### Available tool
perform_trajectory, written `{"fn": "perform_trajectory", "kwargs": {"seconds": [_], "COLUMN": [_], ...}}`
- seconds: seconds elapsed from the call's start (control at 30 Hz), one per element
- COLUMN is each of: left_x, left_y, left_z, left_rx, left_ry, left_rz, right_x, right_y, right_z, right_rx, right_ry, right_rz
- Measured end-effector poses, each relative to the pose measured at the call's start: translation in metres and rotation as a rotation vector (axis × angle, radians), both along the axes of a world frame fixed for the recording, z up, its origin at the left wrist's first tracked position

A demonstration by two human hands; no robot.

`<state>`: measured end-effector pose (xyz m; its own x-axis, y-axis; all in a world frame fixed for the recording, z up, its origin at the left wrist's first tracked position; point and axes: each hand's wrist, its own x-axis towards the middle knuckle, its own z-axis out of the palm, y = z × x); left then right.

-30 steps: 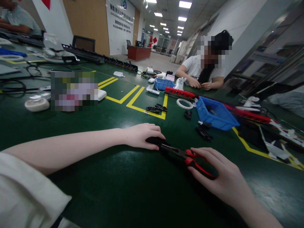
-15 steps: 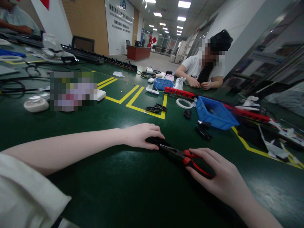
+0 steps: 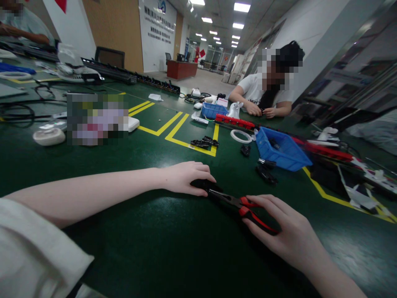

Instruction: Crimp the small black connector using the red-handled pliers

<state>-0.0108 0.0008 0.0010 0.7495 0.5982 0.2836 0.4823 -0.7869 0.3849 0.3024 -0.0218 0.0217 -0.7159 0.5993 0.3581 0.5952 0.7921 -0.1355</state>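
Over the green table (image 3: 155,248), the black part (image 3: 201,183) sits in the grasp of my left hand (image 3: 186,177), the nose of the pliers (image 3: 240,203) reaching it while my right hand (image 3: 288,227) holds the red handles, with black pieces (image 3: 201,143), 1 large blue bin (image 3: 276,155) and 1 person (image 3: 269,93) farther out.

Looks like an office doubling as an assembly workshop. Has a white wall panel (image 3: 158,31) with dark lettering, a boxy red-brown desk (image 3: 182,70) and rectangular white ceiling lights (image 3: 242,7). Also includes a green tabletop (image 3: 136,248) with yellow lines, open blue plastic bins (image 3: 279,156), small glossy black parts (image 3: 204,142) and red-and-black-handled metal pliers (image 3: 240,202).
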Motion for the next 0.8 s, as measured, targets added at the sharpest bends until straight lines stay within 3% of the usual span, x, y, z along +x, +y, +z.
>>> {"fn": "perform_trajectory", "kwargs": {"seconds": [0.8], "left_x": [-0.0004], "left_y": [-0.0002], "left_z": [-0.0014], "left_rx": [-0.023], "left_ry": [-0.036], "left_rz": [0.002], "right_x": [0.0085], "right_y": [0.0036], "right_z": [-0.0032], "right_rx": [-0.013], "right_ry": [0.06], "right_rz": [-0.046]}}
